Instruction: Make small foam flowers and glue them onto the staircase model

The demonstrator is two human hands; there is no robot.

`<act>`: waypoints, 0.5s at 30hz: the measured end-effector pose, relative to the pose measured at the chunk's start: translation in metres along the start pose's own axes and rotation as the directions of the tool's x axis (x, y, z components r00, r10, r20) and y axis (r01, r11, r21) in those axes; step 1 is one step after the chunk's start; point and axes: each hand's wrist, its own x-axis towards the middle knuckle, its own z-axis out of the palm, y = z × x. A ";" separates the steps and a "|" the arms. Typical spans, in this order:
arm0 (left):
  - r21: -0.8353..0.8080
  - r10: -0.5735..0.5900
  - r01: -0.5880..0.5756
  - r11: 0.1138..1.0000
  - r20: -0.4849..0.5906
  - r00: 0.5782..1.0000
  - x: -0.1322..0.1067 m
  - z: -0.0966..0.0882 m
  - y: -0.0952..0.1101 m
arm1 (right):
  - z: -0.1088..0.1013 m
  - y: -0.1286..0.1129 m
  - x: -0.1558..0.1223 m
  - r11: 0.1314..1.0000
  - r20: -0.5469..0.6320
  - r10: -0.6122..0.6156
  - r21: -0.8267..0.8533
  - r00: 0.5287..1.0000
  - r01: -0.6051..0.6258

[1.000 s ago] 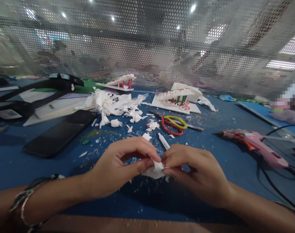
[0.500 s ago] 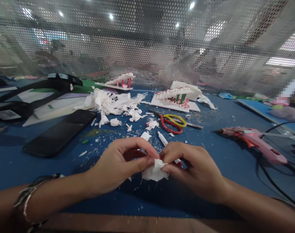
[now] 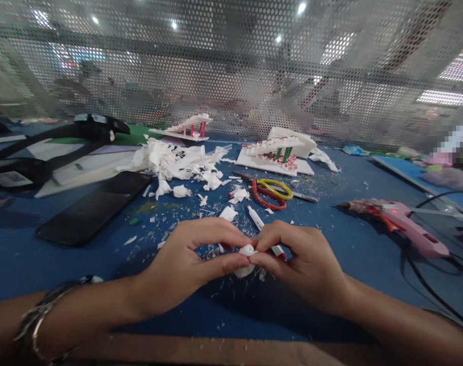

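Note:
My left hand [image 3: 185, 264] and my right hand [image 3: 303, 264] meet fingertip to fingertip just above the blue table [image 3: 44, 254]. Both pinch a small white paper scrap [image 3: 245, 256] between thumbs and forefingers; it looks rolled or bunched tight. A bracelet [image 3: 40, 312] sits on my left wrist. Just beyond my fingers lies a white stick with a red end [image 3: 258, 219]. Tiny white crumbs litter the table under my hands.
A heap of torn white paper [image 3: 178, 165] lies ahead left, beside a black phone [image 3: 94, 208]. Red and yellow scissors [image 3: 272, 193] and two small white stair models [image 3: 277, 152] [image 3: 189, 127] stand further back. A pink glue gun [image 3: 402, 226] with black cable lies right. A perforated screen closes the back.
The flat scrap that hung below my fingers has been gathered into a smaller, tighter bundle. My hands have drawn closer together and shifted slightly away from me.

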 end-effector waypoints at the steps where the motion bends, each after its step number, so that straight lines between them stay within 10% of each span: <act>1: 0.030 0.001 -0.001 1.000 0.000 1.000 0.000 -0.001 0.000 | 0.000 0.000 0.000 1.000 -0.002 0.012 0.004 1.000 -0.012; 15: -0.060 -0.218 0.216 0.974 -0.018 0.976 0.007 -0.002 -0.002 | 0.000 0.002 -0.001 0.994 -0.007 -0.089 0.061 0.996 0.090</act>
